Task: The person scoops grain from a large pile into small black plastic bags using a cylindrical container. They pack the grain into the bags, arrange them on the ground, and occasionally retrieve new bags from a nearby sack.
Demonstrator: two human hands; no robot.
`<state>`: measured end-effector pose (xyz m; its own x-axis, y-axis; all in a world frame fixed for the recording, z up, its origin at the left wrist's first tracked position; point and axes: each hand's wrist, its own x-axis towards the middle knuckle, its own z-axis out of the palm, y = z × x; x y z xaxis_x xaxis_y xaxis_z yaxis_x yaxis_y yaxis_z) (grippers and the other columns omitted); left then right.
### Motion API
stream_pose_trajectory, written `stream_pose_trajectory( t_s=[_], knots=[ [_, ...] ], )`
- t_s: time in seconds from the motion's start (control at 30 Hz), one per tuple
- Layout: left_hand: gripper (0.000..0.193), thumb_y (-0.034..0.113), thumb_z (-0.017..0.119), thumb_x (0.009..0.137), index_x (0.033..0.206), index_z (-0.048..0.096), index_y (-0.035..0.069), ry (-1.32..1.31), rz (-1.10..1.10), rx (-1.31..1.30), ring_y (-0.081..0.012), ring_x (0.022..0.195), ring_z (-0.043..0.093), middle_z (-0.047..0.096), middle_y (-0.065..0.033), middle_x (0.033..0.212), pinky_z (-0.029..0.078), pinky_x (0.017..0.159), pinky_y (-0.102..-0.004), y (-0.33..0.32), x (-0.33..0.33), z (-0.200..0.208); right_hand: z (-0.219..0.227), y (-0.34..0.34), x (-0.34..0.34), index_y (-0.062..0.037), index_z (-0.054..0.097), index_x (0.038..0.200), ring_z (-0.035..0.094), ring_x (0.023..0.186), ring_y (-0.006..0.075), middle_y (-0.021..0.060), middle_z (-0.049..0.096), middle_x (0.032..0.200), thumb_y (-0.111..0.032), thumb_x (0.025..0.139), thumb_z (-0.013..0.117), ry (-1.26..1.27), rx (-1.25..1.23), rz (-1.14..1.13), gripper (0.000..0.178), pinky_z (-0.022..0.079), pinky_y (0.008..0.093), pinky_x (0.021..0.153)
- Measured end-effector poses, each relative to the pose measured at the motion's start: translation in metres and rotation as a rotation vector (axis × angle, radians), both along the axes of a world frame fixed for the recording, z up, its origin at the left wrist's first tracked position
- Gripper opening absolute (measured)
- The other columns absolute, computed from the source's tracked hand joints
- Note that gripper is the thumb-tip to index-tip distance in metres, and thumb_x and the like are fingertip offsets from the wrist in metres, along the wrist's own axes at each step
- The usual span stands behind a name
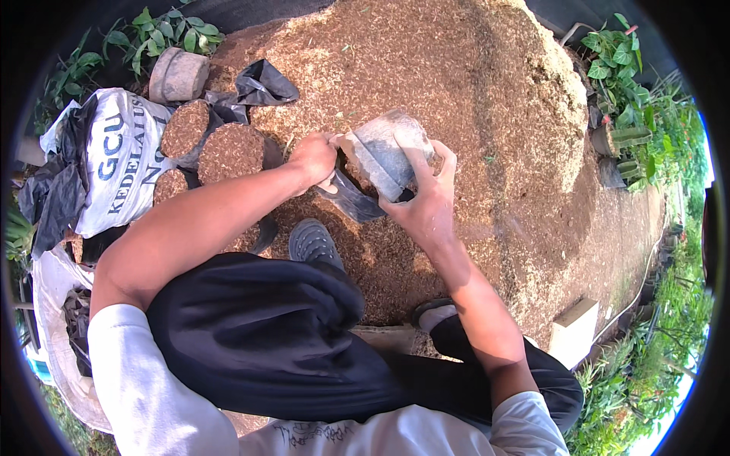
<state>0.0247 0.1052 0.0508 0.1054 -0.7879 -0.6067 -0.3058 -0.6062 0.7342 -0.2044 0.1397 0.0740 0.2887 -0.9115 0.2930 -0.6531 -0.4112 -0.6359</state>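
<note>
My right hand (427, 201) grips a worn grey pot (384, 152) with its fingers spread over the outside. The pot is tilted over a black plastic bag (353, 197), whose mouth is partly hidden beneath it. My left hand (313, 161) is closed at the bag's upper edge, beside the pot's rim. How much is inside the bag does not show. To the left stand several black bags filled with brown, crumbly planting mix (230, 152).
A large mound of brown mix (411, 61) spreads ahead. Another grey pot (179, 74), a crumpled black bag (266, 83) and a printed white sack (125, 163) are at the left. My shoe (313, 242) is below the bag. A pale block (574, 330) lies at the right.
</note>
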Motion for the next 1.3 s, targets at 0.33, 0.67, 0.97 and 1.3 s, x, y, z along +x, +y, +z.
stream_pose_trajectory(
  t_s=[0.33,0.67,0.97,1.3],
  knots=[
    [0.037,0.018,0.045,0.111,0.133,0.065,-0.003,0.026,0.026,0.011,-0.0261,0.061,0.074,0.07,-0.0163,0.077,0.066,0.062,-0.0379,-0.004,0.002,0.001,0.003,-0.008,-0.005,-0.0169,0.06,0.145,0.052,0.134,0.043,0.0252,0.043,0.144,-0.002,0.059,0.093,-0.099,-0.077,0.07,0.093,0.055,0.0454,0.105],
    [0.041,0.031,0.045,0.116,0.116,0.064,-0.006,0.057,-0.023,0.041,-0.0167,0.054,0.06,0.061,-0.0072,0.068,0.061,0.059,-0.0373,0.0,0.003,0.003,-0.015,-0.031,-0.026,-0.0092,0.031,0.164,0.053,0.138,0.031,0.0188,0.049,0.153,-0.015,0.088,0.078,-0.447,0.274,-0.039,0.089,0.049,0.0443,0.112],
    [0.041,0.033,0.047,0.115,0.125,0.065,-0.003,0.032,-0.012,0.042,-0.0143,0.053,0.057,0.06,-0.0068,0.071,0.063,0.061,-0.0367,-0.001,0.0,0.003,-0.018,-0.023,-0.036,-0.009,0.035,0.162,0.053,0.137,0.0347,0.0213,0.045,0.152,-0.016,0.081,0.087,-0.307,0.193,-0.109,0.097,0.05,0.045,0.112],
    [0.035,0.031,0.053,0.112,0.123,0.066,0.001,0.085,0.006,-0.004,-0.0144,0.056,0.063,0.059,-0.0049,0.072,0.064,0.057,-0.0363,-0.001,0.005,-0.011,-0.032,-0.014,-0.028,-0.0123,0.049,0.154,0.052,0.137,0.0394,0.0233,0.037,0.152,-0.019,0.064,0.099,-0.177,-0.025,0.095,0.103,0.053,0.0489,0.108]
  ],
)
